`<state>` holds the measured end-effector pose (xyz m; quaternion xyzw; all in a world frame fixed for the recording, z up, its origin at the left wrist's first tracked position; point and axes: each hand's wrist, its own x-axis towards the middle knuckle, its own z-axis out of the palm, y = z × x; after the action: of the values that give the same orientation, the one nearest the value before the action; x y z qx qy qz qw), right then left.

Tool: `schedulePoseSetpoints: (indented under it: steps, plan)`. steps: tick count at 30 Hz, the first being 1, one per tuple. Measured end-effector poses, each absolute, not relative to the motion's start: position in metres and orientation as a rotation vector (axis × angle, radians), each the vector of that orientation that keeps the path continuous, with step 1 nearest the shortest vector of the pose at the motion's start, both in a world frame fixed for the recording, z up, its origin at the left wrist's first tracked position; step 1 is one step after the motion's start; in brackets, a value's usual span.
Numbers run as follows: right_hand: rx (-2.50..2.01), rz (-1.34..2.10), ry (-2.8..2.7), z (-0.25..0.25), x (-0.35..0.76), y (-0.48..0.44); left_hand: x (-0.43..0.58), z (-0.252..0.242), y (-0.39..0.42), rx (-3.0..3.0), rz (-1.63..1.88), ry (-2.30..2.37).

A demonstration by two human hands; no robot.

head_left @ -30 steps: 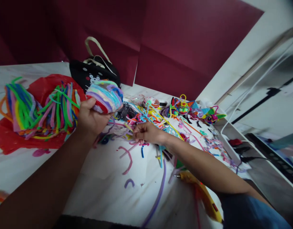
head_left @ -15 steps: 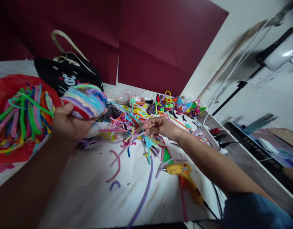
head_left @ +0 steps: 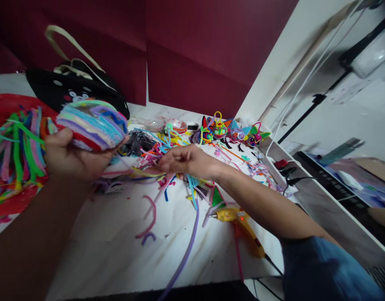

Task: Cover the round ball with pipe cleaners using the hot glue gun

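Observation:
My left hand (head_left: pixel 68 156) is closed round a domed piece (head_left: pixel 92 123) wound from pastel pipe cleaners with a red edge, held up above the white table (head_left: pixel 110 246). My right hand (head_left: pixel 182 161) reaches into a loose heap of coloured pipe cleaners (head_left: pixel 167 159) in the middle of the table, its fingers pinched together on strands there. Which strand it holds I cannot make out. A long lilac pipe cleaner (head_left: pixel 182 259) trails toward the near edge.
A bundle of pipe cleaners (head_left: pixel 16 154) lies on a red bag at left. A black tote bag (head_left: pixel 70 90) stands behind. A yellow glue gun (head_left: pixel 239 223) lies at front right. Small colourful figures (head_left: pixel 230 131) sit at the back. Cables run along the right edge.
My right hand has moved left and lower into the heap and closed its fingers. The left hand with the domed piece sits further left in view as the camera turned right.

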<state>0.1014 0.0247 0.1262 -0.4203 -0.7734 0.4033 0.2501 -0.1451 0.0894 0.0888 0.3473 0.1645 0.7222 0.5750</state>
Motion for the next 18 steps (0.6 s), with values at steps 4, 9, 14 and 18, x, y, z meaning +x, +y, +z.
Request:
schedulePoseSetpoints:
  steps: [4, 9, 14, 18]
  plan:
    - [-1.412, 0.732, -2.512, 0.098, 0.109, 0.029, -0.148, 0.092, 0.088, 1.026, 1.707, 0.247]
    - [-1.520, 0.435, -2.732, 0.071, 0.105, 0.029, -0.144, 0.096, 0.084, 1.058, 1.721, 0.291]
    - [-1.527, 0.266, -2.839, 0.062, 0.091, 0.031, -0.142, 0.096, 0.079, 1.062, 1.713, 0.337]
    - [-1.464, 0.325, -2.865, 0.068, 0.093, 0.033, -0.141, 0.097, 0.077, 1.055, 1.711, 0.368]
